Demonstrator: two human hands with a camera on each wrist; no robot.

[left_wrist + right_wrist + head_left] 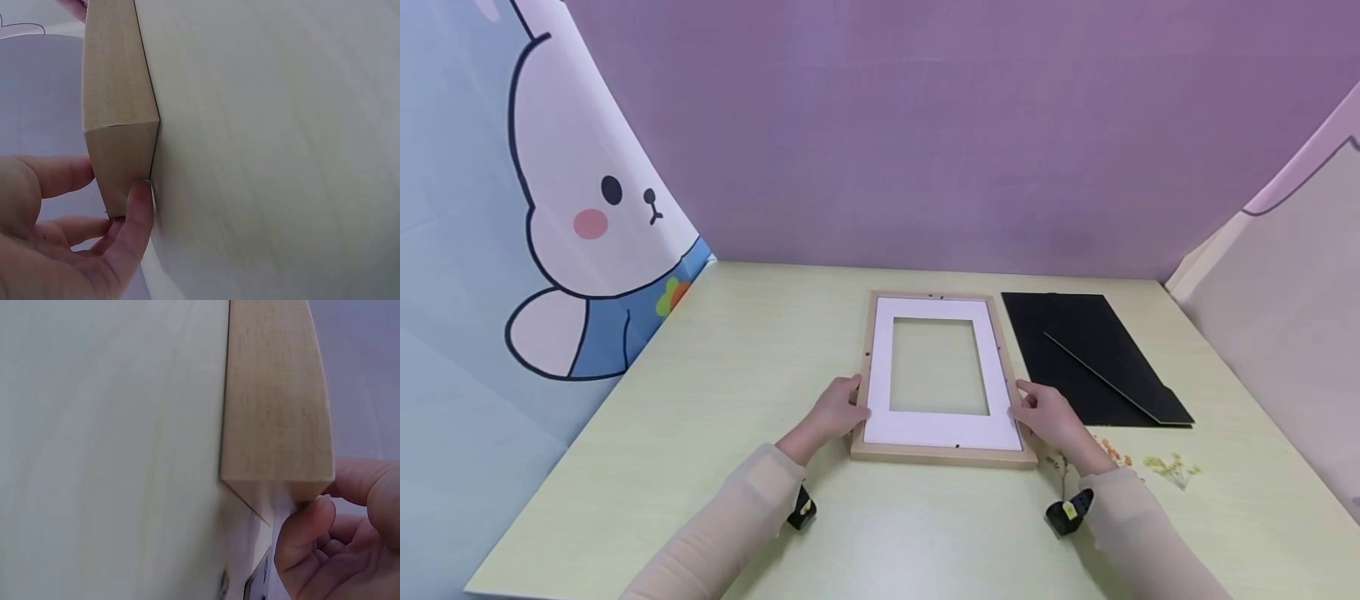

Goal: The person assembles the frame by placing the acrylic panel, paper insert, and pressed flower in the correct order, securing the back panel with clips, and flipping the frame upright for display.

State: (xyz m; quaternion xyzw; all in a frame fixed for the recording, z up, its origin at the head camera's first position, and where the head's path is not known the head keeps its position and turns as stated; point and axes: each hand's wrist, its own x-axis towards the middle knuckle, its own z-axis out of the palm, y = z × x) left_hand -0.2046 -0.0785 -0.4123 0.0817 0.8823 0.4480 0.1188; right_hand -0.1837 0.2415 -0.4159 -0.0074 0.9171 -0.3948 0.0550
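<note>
A light wooden picture frame (943, 457) lies on the table, its long sides running away from me. Set inside it is a white mat (943, 430) with a rectangular window through which the pale tabletop tone shows. My left hand (835, 408) grips the frame's left side near the front corner, thumb over the face and fingers along the outer edge. The right hand (1051, 417) holds the opposite side the same way. Both wrist views show the frame's front edge (119, 69) (275, 394) down at the tabletop, with each hand's fingertips at a side.
Right of the frame lies a black backing board (1060, 317) with a stand flap (1112, 375) on it. Dried yellow flowers (1175, 469) and orange ones (1114, 452) lie near the right wrist. A purple cloth wall (925, 150) rises behind the table (760, 333).
</note>
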